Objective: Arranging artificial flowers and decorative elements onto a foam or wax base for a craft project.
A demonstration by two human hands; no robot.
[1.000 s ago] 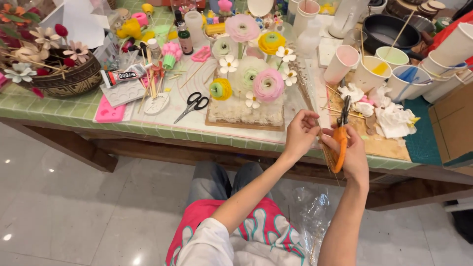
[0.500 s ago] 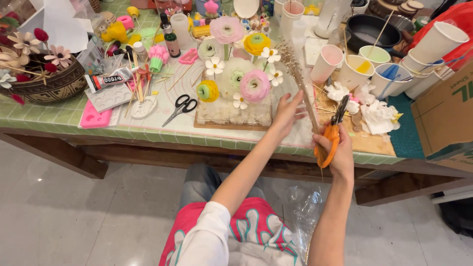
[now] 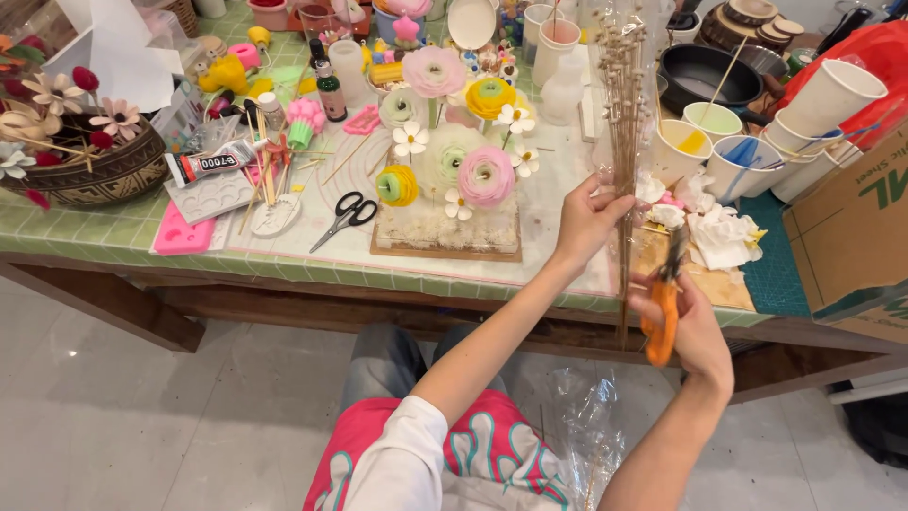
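Hands: left [image 3: 588, 222] grips dried stems [image 3: 624, 142], right [image 3: 695, 326] orange snips [image 3: 662, 317] (cardboard box [image 3: 851, 237] beside).

Green-tiled wooden table [image 3: 113, 248], pale glossy floor tiles [image 3: 123, 416], even light.

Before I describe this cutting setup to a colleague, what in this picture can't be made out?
Head view only:
- Blades of the orange-handled cutters: hidden behind the right hand and the stems.
- Whether the blades touch the bundle of dried stems: too small to tell.
- Left hand: its fingertips are hidden behind the stems.
- Cardboard box: cut off by the right edge.
- Contents of the paper cups: partly hidden by their rims.
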